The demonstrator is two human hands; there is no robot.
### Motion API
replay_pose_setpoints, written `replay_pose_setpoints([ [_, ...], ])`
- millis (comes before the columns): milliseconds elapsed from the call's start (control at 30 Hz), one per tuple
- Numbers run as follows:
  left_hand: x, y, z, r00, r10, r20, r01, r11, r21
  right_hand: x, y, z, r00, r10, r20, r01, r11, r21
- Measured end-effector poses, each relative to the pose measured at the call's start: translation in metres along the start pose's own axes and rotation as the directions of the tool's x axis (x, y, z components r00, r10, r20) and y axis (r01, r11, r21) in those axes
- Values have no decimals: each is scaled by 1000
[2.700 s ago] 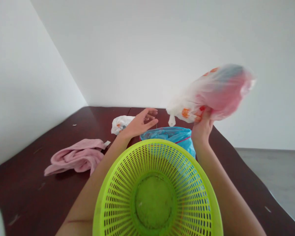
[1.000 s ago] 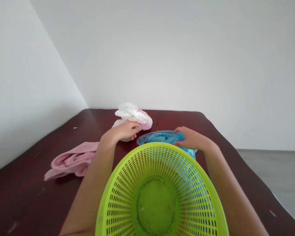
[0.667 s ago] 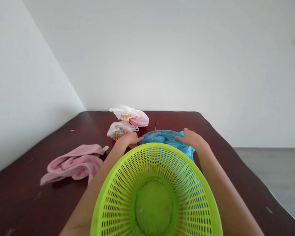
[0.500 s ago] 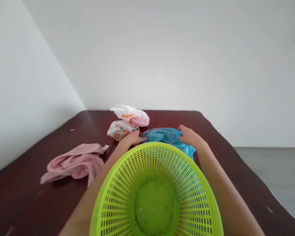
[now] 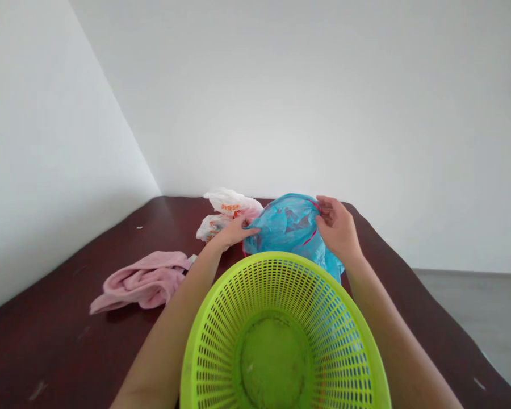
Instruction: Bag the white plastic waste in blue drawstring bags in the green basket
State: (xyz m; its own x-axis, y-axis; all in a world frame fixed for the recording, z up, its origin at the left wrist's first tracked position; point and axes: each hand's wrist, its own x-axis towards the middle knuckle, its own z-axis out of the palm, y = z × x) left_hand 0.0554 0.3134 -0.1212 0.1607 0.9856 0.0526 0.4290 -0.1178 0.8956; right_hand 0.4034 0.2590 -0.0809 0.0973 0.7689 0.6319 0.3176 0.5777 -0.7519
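Note:
Between my two hands a thin blue plastic bag (image 5: 285, 221) with a red drawstring is spread, its mouth held wide. My left hand (image 5: 235, 232) grips the bag's left edge between thumb and fingers. On the other side my right hand (image 5: 337, 224) pinches the rim near the red string, fingers curled. Nearer to me stands a lime-green slotted plastic basket (image 5: 270, 358), tilted so that I look into its bare inside. It sits between my forearms and hides the lower part of the bag, whose blue shows through the right-hand slots.
A crumpled pink cloth (image 5: 147, 279) lies on the dark red table (image 5: 63, 335) to the left. Behind my left hand are white plastic bags (image 5: 227, 200) with orange print. White walls (image 5: 255, 96) close off the back and left.
Both hands have raised the blue bag's rim, and its mouth now stands higher and wider. The view has shifted slightly, so the basket and cloth appear further right.

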Motion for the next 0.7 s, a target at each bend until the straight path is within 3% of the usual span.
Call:
replay_pose_setpoints([
  [100,-14,32,-11,992,109,-61,-117,981,-154,-4,-15,0,987,-41,-157,57,993,100],
  [233,-27,67,-17,985,137,109,-97,945,-313,1,-20,-12,978,-81,-191,102,989,104],
  [367,-25,94,-15,995,36,94,-21,988,-152,17,-23,-24,997,73,36,-64,977,-204],
  [467,-22,111,-14,999,7,54,-9,1000,28,17,-24,-23,957,224,187,-140,914,-380],
  [600,-29,128,-22,997,81,-5,-78,973,215,-6,-21,-21,880,400,257,-234,834,-499],
  [700,-39,137,-29,999,40,-36,-32,976,215,-26,-21,-28,846,479,233,-292,784,-548],
])
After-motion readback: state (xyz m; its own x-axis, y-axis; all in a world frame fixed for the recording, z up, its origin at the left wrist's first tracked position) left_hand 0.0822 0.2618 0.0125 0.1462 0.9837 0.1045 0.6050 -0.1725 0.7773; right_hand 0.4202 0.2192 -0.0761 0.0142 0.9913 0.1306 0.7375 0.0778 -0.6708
